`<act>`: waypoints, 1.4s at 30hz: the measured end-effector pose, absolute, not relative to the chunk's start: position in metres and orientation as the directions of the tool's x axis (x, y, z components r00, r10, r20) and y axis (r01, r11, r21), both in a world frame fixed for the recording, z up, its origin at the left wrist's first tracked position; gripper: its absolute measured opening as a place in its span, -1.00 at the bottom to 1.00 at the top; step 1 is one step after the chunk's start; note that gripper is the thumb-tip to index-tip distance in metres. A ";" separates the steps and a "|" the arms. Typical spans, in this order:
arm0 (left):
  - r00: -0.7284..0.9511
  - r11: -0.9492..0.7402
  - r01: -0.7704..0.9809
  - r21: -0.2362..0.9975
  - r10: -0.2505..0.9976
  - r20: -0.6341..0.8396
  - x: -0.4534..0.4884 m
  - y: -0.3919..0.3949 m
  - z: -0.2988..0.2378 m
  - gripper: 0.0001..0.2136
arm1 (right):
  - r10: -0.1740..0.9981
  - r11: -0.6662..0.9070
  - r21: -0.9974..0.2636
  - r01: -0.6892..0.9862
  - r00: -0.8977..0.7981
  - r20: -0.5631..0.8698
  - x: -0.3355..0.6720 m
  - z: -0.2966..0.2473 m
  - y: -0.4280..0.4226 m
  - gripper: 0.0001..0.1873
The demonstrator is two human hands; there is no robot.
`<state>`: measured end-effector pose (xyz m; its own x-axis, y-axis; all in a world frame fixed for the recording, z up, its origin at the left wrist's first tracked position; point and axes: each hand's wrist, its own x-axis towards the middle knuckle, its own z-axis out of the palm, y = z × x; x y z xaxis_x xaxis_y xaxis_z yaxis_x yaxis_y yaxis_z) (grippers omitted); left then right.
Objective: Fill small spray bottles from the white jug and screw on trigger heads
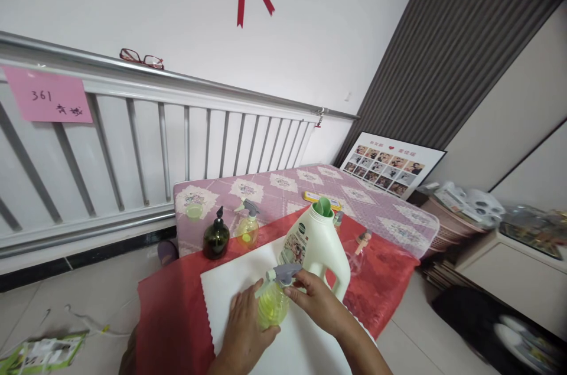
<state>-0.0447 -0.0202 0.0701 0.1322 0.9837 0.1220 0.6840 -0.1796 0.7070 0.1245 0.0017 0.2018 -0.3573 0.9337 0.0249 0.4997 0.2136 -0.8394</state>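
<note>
My left hand (243, 325) wraps the side of a clear spray bottle (271, 309) with yellow-green liquid in it, standing on a white mat (241, 274). The fingers of my right hand (318, 302) close on the collar of its grey spray head (286, 272). Right behind it stands a large pale green jug (321, 239) with a handle and no cap on; a green spout (323, 206) shows at its mouth. To the left are a dark pump bottle (217, 238) and another spray bottle (248, 232) holding orange-yellow liquid.
A red cloth (170, 310) lies over the patterned pink tablecloth (283, 183). A round green lid (194, 211) sits at the back left. Behind the jug is a yellow box (315, 196); right of it, a clear pink-tinted bottle (358, 254). A white radiator (146, 144) lines the wall.
</note>
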 end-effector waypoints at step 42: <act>0.175 -0.195 0.796 0.573 0.980 0.091 -0.043 -0.005 0.031 -0.23 | 0.985 0.098 -0.910 0.404 0.093 0.148 0.085 0.173 -0.016 -0.86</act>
